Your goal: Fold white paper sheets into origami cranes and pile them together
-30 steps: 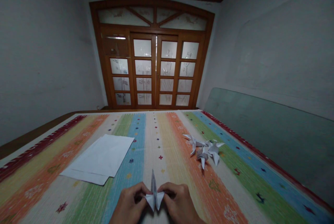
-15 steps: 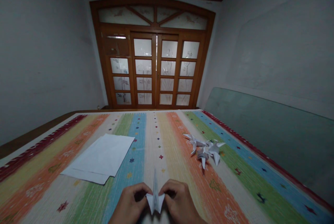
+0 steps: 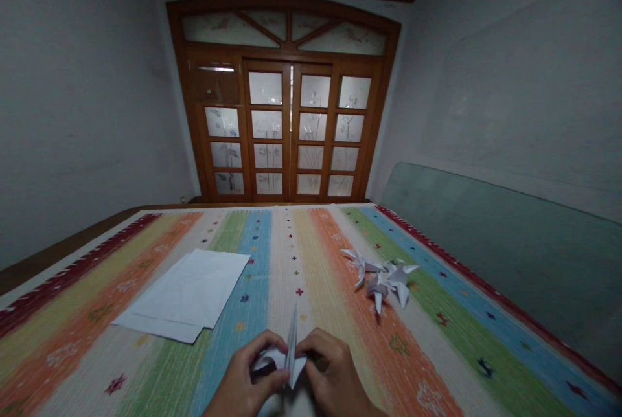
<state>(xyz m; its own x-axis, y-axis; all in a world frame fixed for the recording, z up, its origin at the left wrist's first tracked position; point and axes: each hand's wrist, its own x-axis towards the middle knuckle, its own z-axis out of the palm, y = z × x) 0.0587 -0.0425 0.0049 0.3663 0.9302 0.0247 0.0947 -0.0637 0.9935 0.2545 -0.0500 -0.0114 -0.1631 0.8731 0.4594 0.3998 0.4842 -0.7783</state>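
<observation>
A folded white paper piece (image 3: pixel 293 352), with a tall thin point standing up in its middle, is held between my two hands near the table's front edge. My left hand (image 3: pixel 253 371) pinches its left flap between thumb and fingers, and that flap looks curved. On the other side my right hand (image 3: pixel 335 371) grips the right flap with thumb and forefinger. Several folded paper cranes (image 3: pixel 381 278) lie bunched together beyond my right hand. A stack of white paper sheets (image 3: pixel 184 294) lies flat, farther off to the left.
A striped, multicoloured tablecloth (image 3: pixel 286 242) covers the table. Along the right side stands a pale green padded backrest (image 3: pixel 486 229). Wooden doors with glass panes (image 3: pixel 291 132) close off the far end of the room, between white walls.
My left hand has moved slightly up and right over the paper's left flap, which now bends. The tall point has tilted right and turned more edge-on. Cranes and sheets stay put.
</observation>
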